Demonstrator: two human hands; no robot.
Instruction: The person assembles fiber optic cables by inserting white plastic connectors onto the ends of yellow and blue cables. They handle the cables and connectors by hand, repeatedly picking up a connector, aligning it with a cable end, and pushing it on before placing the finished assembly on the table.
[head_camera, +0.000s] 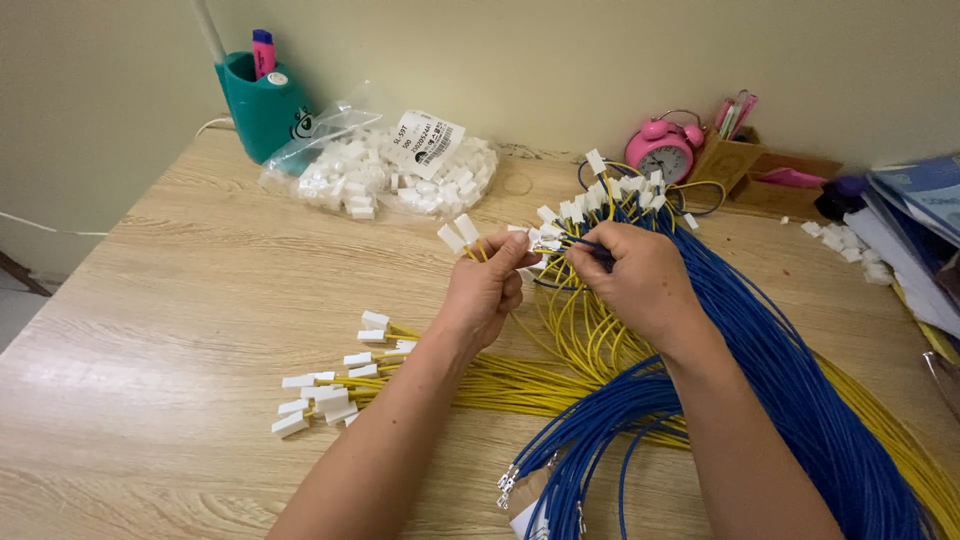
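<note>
My left hand (487, 290) is closed on a few yellow wires whose white plastic connectors (459, 233) stick up above my fingers. My right hand (640, 280) pinches the end of a blue wire (585, 243) right beside a small white connector (546, 243) held between both hands. Under my right forearm runs a thick bundle of blue wires (800, 400). Yellow wires (520, 385) lie beneath it, and several of them end in white connectors (320, 395) spread out at the left of my left forearm.
A clear bag of white connectors (390, 172) lies at the back, next to a teal pen cup (262, 105). A pink alarm clock (662, 150), a small cardboard box (725, 160) and papers (920, 230) sit at the back right. Loose connectors (845, 245) lie near the papers.
</note>
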